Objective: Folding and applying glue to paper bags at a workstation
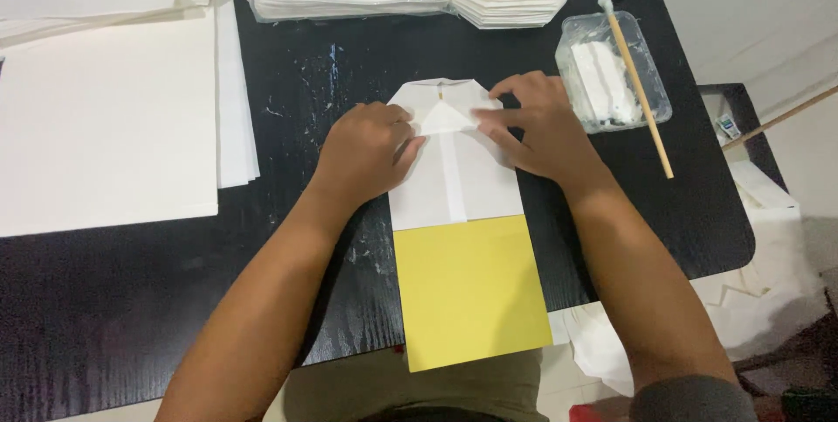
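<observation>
Hands press flat on the white folded paper (454, 173): your left hand (367, 147) and right hand (537, 125) grasp nothing, just push beside the yellow card (471, 291).

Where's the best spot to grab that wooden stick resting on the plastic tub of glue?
Probably the bare lower end of the wooden stick, coming from the right side. That end juts past the plastic tub over the black table, clean and free, while the top tip is coated white.
</observation>
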